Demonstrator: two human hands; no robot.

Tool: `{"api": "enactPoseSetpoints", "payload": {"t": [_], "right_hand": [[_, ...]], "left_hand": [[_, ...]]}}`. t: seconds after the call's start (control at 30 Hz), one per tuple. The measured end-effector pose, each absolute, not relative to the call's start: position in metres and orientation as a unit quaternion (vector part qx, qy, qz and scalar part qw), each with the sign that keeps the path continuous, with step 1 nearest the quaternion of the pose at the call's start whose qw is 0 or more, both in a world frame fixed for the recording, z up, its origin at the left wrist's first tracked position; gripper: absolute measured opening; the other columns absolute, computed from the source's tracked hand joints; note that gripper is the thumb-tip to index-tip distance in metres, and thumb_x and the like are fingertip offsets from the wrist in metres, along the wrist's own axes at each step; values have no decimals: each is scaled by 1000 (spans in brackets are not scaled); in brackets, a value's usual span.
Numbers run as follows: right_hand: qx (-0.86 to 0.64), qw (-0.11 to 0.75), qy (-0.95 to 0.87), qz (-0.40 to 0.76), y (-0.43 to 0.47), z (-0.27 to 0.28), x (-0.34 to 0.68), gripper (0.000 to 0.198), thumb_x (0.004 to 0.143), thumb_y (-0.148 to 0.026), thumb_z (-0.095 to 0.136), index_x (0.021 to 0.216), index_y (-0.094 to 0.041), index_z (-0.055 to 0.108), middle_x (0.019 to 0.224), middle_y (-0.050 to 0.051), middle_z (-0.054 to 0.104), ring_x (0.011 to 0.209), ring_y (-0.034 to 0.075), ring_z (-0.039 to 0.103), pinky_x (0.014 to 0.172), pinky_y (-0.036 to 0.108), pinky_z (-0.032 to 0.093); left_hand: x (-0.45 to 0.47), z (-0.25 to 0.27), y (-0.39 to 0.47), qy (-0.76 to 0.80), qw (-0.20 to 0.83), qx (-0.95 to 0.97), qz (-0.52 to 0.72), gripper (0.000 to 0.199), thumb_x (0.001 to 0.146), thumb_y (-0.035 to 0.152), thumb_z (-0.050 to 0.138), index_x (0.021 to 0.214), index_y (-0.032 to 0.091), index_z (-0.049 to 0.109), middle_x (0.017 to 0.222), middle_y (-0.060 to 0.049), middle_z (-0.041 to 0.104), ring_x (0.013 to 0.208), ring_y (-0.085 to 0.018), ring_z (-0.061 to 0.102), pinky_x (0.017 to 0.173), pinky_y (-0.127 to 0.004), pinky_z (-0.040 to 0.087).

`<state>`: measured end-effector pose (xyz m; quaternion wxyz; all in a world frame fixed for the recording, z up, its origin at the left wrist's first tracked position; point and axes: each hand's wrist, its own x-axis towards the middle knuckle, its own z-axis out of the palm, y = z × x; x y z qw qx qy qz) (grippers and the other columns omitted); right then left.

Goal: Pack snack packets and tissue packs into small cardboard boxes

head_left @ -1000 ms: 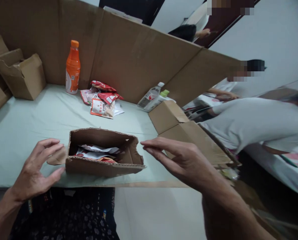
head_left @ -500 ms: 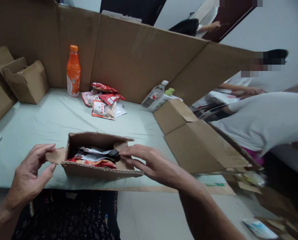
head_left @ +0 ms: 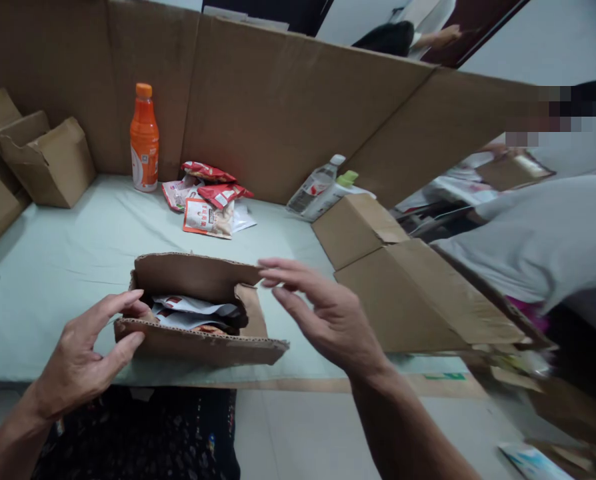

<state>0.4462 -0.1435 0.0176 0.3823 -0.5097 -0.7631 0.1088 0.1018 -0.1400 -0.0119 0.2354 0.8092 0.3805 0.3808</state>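
A small cardboard box (head_left: 203, 348) stands with its top open at the near edge of the green-covered table. Inside it lie silvery-white packets (head_left: 193, 312), with a bit of orange-red packaging below them. My left hand (head_left: 91, 350) grips the box's left end, its fingers over the folded-in side flap and its thumb against the front wall. At the far right corner, my right hand (head_left: 323, 310) is open and slightly blurred, fingertips close to the back flap; I cannot tell whether they touch it. The right side flap (head_left: 252, 312) leans inward.
An orange bottle (head_left: 145, 143) stands at the back, left of a pile of snack packets (head_left: 208, 217). Cardboard boxes (head_left: 61, 163) flank the left side. A clear bottle (head_left: 318, 183) leans beside a large carton (head_left: 408, 293) on the right. A cardboard screen (head_left: 298, 100) closes the back; people are beyond it.
The left side flap has gone from sticking outward to folded inward under my left hand. My right hand has left the right flap and moved up and to the right, its fingers spreading.
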Motion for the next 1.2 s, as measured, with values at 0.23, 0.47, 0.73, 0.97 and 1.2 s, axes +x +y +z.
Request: {"api": "enactPoseSetpoints", "payload": {"t": [0.23,0.47,0.73,0.97,1.2], "right_hand": [[-406,282,-852,173,-153,9,446,46,107,-48,44,147,-31,57,137,10,70,127,28,65,105,49,53],[-402,227,-881,98,-166,-29,448,72,98,-58,58,161,-34,35,159,13,51,153,38,35,116,65,36],[-358,217,-895,156,-136,-39,445,68,85,-53,69,145,-24,55,167,13,37,161,34,15,125,60,29],[-376,228,-890,121,-148,-42,449,72,82,-58,71,143,-23,55,166,17,35,158,36,21,123,60,30],[-436,242,-860,112,-170,-41,474,72,81,-45,75,145,-24,50,164,19,34,155,40,25,120,64,31]], "left_hand": [[114,-11,-132,410,87,833,362,50,98,18,59,145,29,45,151,-11,46,139,-29,49,112,-49,50],[114,-16,-115,343,118,877,314,30,99,12,51,125,24,60,124,-7,67,113,-22,66,98,-40,55],[108,-26,-114,342,123,867,342,35,97,15,52,127,31,60,128,-5,65,116,-28,62,102,-48,48],[115,-36,-102,311,102,881,342,35,100,19,48,133,29,56,129,-8,61,118,-30,60,100,-51,47],[162,-34,-82,255,73,894,360,26,104,15,43,122,22,58,120,-7,66,114,-23,64,99,-40,52]]}}
